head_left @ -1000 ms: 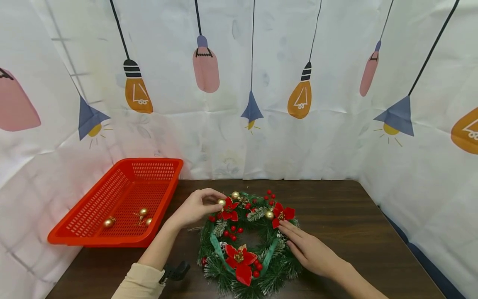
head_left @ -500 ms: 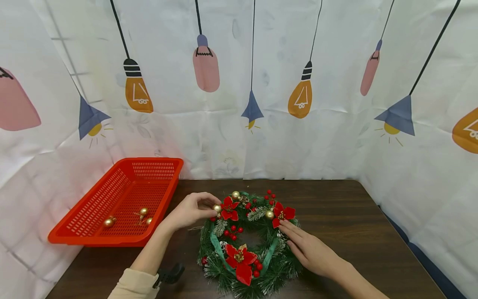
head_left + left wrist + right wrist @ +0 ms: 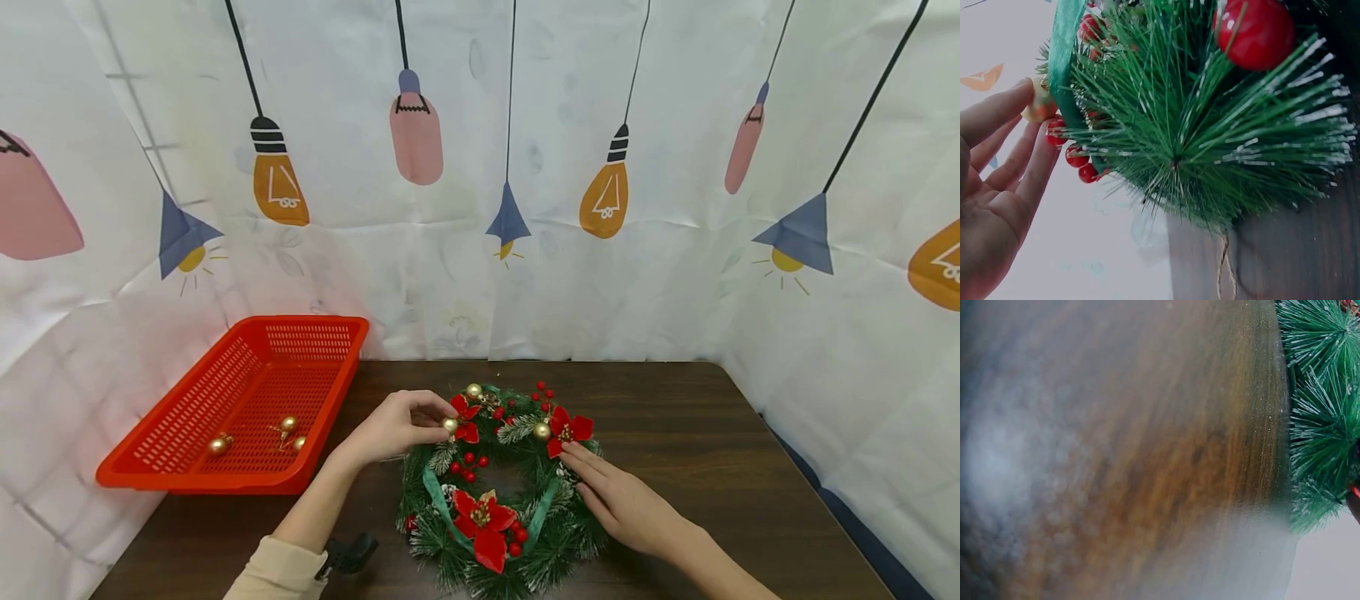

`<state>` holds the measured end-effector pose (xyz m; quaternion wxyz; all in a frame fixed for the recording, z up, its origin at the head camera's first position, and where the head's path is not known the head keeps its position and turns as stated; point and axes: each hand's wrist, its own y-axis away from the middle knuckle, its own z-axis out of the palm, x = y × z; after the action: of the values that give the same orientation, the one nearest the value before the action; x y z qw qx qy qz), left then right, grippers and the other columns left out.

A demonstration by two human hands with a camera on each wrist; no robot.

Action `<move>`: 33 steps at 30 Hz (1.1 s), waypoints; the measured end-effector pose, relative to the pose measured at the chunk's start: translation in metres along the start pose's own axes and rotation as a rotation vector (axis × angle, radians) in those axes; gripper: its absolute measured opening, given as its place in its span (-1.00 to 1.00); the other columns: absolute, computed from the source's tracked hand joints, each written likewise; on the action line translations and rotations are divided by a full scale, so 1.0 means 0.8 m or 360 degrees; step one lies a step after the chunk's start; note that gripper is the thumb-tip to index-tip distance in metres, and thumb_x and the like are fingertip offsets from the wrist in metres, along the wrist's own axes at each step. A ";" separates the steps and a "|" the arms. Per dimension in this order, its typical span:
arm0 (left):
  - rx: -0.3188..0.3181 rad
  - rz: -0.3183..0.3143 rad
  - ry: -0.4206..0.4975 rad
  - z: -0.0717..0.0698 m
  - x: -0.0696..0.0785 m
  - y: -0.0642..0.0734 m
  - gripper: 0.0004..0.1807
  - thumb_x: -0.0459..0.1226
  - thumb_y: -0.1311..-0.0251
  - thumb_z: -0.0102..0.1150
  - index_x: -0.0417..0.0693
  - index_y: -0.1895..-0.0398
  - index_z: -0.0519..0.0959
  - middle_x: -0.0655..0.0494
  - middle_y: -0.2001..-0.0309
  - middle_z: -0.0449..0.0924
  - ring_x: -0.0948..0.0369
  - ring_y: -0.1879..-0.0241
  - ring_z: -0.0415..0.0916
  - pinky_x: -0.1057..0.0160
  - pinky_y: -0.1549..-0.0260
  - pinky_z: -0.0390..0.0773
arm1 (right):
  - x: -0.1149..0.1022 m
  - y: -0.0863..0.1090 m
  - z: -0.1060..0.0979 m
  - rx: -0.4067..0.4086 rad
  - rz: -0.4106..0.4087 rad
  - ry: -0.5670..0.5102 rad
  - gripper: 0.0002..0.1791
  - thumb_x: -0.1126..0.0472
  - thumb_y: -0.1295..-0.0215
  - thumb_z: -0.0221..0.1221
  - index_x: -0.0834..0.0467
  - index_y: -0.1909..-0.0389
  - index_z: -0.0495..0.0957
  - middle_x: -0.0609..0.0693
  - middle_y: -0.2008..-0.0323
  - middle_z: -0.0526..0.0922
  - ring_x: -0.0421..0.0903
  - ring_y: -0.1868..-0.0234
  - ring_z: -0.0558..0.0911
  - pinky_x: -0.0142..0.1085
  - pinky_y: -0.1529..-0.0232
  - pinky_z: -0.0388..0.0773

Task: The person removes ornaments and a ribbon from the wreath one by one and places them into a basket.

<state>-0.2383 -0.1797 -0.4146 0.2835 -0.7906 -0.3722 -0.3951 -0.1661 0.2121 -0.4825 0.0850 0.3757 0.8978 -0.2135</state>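
A green wreath (image 3: 562, 537) with red poinsettias, red berries and a green ribbon lies on the table. My left hand (image 3: 393, 429) pinches a gold ball ornament (image 3: 450, 425) between thumb and fingertips, at the wreath's upper left beside a red poinsettia (image 3: 467, 421). In the left wrist view the gold ball (image 3: 1040, 106) sits at the fingertips, partly behind the ribbon (image 3: 1065, 69). With fingers straight, my right hand (image 3: 626, 504) rests on the wreath's right side, its fingertips at another poinsettia (image 3: 567, 429). The right wrist view catches wreath needles (image 3: 1322, 419) at its edge.
A red plastic basket (image 3: 206, 483) stands at the left, holding several gold ball ornaments (image 3: 219, 446). The dark wooden table (image 3: 675, 417) extends behind and right of the wreath. A white printed curtain (image 3: 465, 292) hangs behind it.
My left hand has drawn the gold ball out to the left, then brought it back right against the poinsettia, slightly lower than before. The right hand has stayed in place.
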 end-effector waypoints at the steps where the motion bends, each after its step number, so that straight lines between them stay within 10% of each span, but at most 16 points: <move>1: 0.0003 -0.0010 0.0013 0.001 0.000 -0.002 -0.74 -0.30 -0.29 0.41 -0.08 -0.03 0.71 0.08 0.10 0.70 0.09 0.15 0.69 0.17 0.18 0.69 | 0.000 0.000 0.000 0.0001 -0.0002 0.0001 -0.48 0.17 -0.61 0.06 0.20 -0.50 0.35 0.08 -0.52 0.29 0.04 -0.49 0.31 -0.01 -0.21 0.52; 23: 0.0276 -0.0023 0.0212 -0.013 0.002 -0.008 -0.68 -0.28 -0.31 0.39 -0.16 -0.10 0.67 -0.05 0.02 0.68 0.03 0.05 0.67 -0.15 0.07 0.64 | -0.001 -0.002 -0.002 0.0008 -0.0017 -0.0010 -0.49 0.16 -0.63 0.04 0.20 -0.50 0.35 0.10 -0.52 0.28 0.05 -0.49 0.30 0.00 -0.22 0.52; 33: 0.0413 -0.0027 0.0201 -0.036 0.003 0.005 -0.66 -0.26 -0.29 0.42 -0.16 -0.09 0.67 -0.07 -0.02 0.67 0.04 0.01 0.65 0.11 0.07 0.67 | 0.000 0.000 -0.001 -0.0027 0.0019 -0.0043 -0.48 0.11 -0.66 -0.02 0.19 -0.52 0.32 0.07 -0.54 0.26 0.03 -0.51 0.27 0.01 -0.25 0.48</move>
<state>-0.2457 -0.2024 -0.3979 0.4030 -0.7176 -0.4082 -0.3950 -0.1657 0.2127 -0.4816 0.1016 0.3775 0.8960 -0.2105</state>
